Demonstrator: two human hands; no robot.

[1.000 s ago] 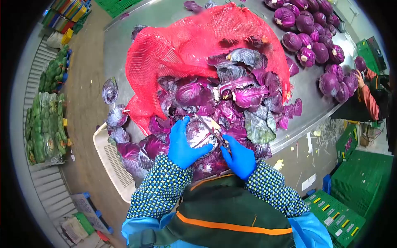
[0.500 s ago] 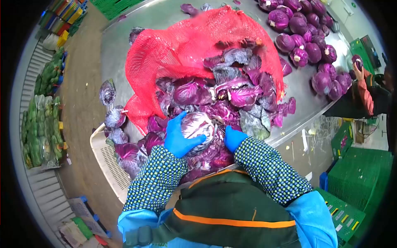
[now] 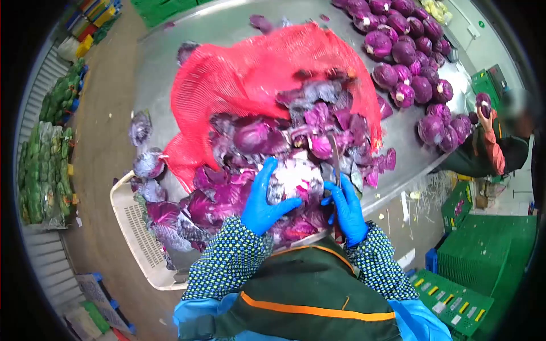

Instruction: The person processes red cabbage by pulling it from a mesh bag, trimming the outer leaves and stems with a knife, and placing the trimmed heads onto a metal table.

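My left hand (image 3: 263, 202), in a blue glove, curls around the left side of a red cabbage (image 3: 297, 181) with a pale, whitish face turned up. To the right of the cabbage, my right hand (image 3: 348, 213), gloved in blue too, grips a knife; its narrow blade (image 3: 335, 154) points away from me. Loose purple cabbage leaves (image 3: 219, 190) lie around and under both hands. Behind them spreads a red mesh bag (image 3: 227, 85), with more dark leaves (image 3: 318, 96) on it.
A metal table (image 3: 156, 74) carries a pile of red cabbages (image 3: 404, 54) at the far right. At its left front sits a cream crate (image 3: 133, 227) with leaves. A co-worker (image 3: 495, 139) at the right holds a cabbage. Green crates (image 3: 483, 244) stand at the lower right.
The cabbage now shows a whiter face. My right hand has moved right and lower, and the knife blade has come into plain view. The co-worker has raised a cabbage.
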